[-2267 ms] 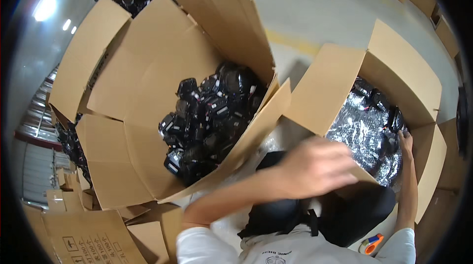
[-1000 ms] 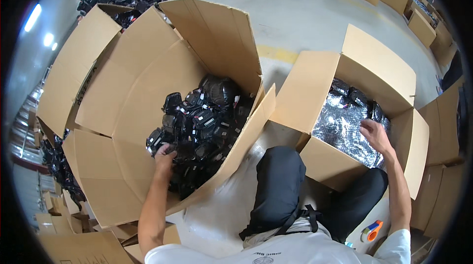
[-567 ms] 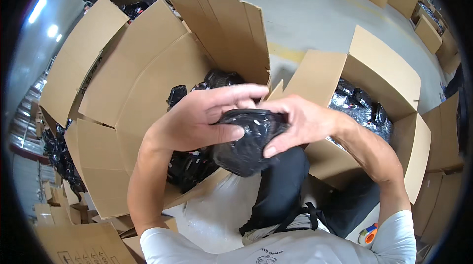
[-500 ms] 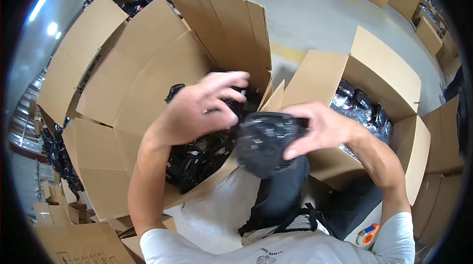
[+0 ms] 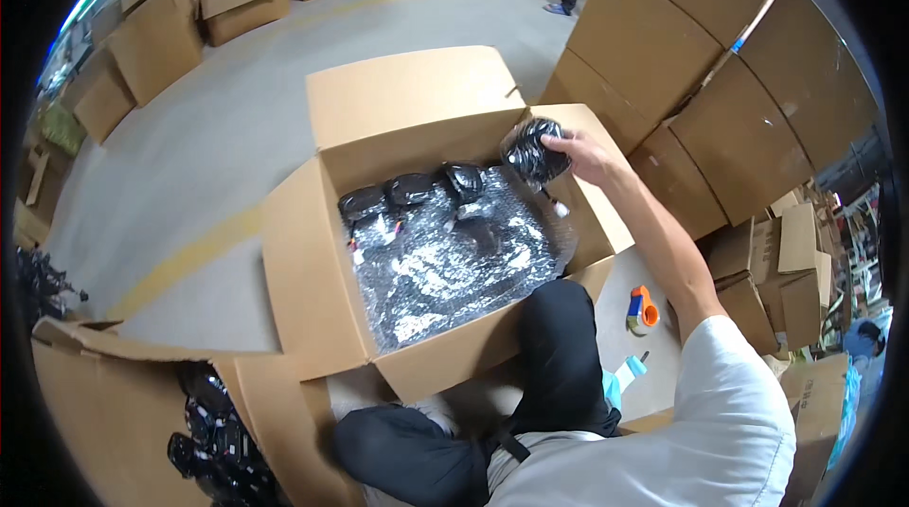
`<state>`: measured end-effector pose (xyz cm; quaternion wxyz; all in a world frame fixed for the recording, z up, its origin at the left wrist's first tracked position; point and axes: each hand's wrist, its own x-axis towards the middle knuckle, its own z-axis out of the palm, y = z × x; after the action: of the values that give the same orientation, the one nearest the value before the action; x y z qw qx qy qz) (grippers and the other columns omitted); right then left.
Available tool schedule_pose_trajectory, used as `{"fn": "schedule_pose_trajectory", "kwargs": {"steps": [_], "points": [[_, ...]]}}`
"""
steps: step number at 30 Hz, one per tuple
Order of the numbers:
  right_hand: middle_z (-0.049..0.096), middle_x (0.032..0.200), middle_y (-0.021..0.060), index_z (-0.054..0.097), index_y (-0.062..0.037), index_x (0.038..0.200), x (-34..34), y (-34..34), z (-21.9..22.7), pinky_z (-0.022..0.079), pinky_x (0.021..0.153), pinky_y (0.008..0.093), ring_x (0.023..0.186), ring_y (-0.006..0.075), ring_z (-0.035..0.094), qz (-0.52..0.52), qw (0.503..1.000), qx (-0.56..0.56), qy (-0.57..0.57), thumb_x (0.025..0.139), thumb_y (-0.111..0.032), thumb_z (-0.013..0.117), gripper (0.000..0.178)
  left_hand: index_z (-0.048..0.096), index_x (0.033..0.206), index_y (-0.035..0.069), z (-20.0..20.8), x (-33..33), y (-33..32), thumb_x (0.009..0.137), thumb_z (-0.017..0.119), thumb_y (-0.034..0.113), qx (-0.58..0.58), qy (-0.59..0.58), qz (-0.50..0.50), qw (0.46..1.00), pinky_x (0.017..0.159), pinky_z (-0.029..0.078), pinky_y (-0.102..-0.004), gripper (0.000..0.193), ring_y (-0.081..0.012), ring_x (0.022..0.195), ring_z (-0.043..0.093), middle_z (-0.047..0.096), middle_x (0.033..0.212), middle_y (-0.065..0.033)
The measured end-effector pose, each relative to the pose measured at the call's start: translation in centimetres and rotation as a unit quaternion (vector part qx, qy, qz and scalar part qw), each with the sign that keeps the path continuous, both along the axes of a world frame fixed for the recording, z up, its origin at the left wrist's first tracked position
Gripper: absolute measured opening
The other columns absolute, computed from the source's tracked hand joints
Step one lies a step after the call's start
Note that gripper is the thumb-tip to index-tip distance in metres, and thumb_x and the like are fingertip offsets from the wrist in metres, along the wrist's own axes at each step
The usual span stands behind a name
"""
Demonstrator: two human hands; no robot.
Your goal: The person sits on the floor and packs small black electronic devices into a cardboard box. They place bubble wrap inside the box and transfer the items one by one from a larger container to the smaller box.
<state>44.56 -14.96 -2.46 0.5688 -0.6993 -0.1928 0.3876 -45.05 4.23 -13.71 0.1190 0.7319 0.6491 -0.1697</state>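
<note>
An open cardboard box (image 5: 312, 261), lined with silvery bubble wrap (image 5: 454, 270), held a row of black bagged parts (image 5: 412, 190) along its far wall. The right hand (image 5: 589, 157) grasped another black bagged part (image 5: 533, 151) over the box's far right corner. The left hand was out of view.

A grey concrete floor (image 5: 189, 157) carries everything — an open cardboard box (image 5: 312, 270) sits on it. Beside that lie a tape dispenser (image 5: 642, 309) and stacked cartons (image 5: 682, 62).
</note>
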Motion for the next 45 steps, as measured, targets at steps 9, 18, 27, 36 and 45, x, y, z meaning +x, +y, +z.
{"fn": "schedule_pose_trajectory", "kwargs": {"steps": [9, 18, 27, 36, 45], "points": [[0.071, 0.108, 0.0134, 0.062, 0.0048, 0.122, 3.8, 2.2, -15.7, 0.06, 0.084, 0.0407, 0.094, 0.0247, 0.071, -0.152, 0.983, -0.021, 0.099, 0.098, -0.017, 0.068, 0.032, 0.065, 0.119, -0.008, 8.5, 2.0, -0.8, 0.099, 0.064, 0.021, 0.145, -0.065, 0.113, 0.981, 0.081, 0.055, -0.0404, 0.036, -0.0299, 0.092, 0.066, 0.07, 0.107, -0.0223], [0.067, 0.117, 0.0223, 0.056, 0.0018, 0.129, 2.6, 4.8, -21.2, 0.055, 0.09, 0.0485, 0.101, 0.0406, 0.068, -0.138, 0.854, -0.272, -0.421, 0.093, -0.026, 0.073, 0.048, 0.066, 0.12, -0.01, 23.5, 3.9, -7.0, 0.101, 0.063, 0.024, 0.365, -0.198, 0.223, 0.882, 0.079, 0.056, -0.0407, 0.04, -0.0288, 0.089, 0.067, 0.071, 0.107, -0.0242], [0.05, 0.14, 0.0182, 0.056, -0.0031, 0.131, -1.6, 7.1, -17.8, 0.042, 0.109, 0.0492, 0.126, 0.0363, 0.052, 0.117, 0.715, -0.214, -0.655, 0.083, -0.029, 0.077, 0.059, 0.067, 0.119, -0.009, 28.0, 11.5, -8.9, 0.103, 0.061, 0.025, 0.414, -0.387, 0.147, 0.811, 0.077, 0.055, -0.0356, 0.039, -0.0227, 0.087, 0.066, 0.073, 0.106, -0.0185], [0.037, 0.159, 0.0206, 0.036, -0.0052, 0.154, -3.0, 10.0, -18.0, 0.025, 0.121, 0.0529, 0.15, 0.0331, 0.033, 0.327, 0.694, -0.197, -0.611, 0.088, -0.017, 0.067, 0.074, 0.062, 0.105, 0.004, 27.8, 24.1, -8.9, 0.101, 0.056, 0.026, 0.232, -0.613, 0.157, 0.739, 0.071, 0.057, -0.0321, 0.023, -0.0158, 0.082, 0.067, 0.064, 0.093, -0.0063], [0.069, 0.115, 0.0296, 0.037, 0.0064, 0.148, -23.5, 6.7, -1.1, 0.059, 0.094, 0.0422, 0.103, 0.0328, 0.072, 0.498, 0.836, 0.07, 0.219, 0.106, -0.059, 0.036, 0.078, 0.063, 0.105, 0.006, 25.3, 33.8, -4.0, 0.093, 0.067, 0.027, -0.038, -0.926, 0.013, 0.376, 0.059, 0.039, -0.0304, 0.025, -0.0175, 0.075, 0.052, 0.06, 0.089, -0.0072]]}}
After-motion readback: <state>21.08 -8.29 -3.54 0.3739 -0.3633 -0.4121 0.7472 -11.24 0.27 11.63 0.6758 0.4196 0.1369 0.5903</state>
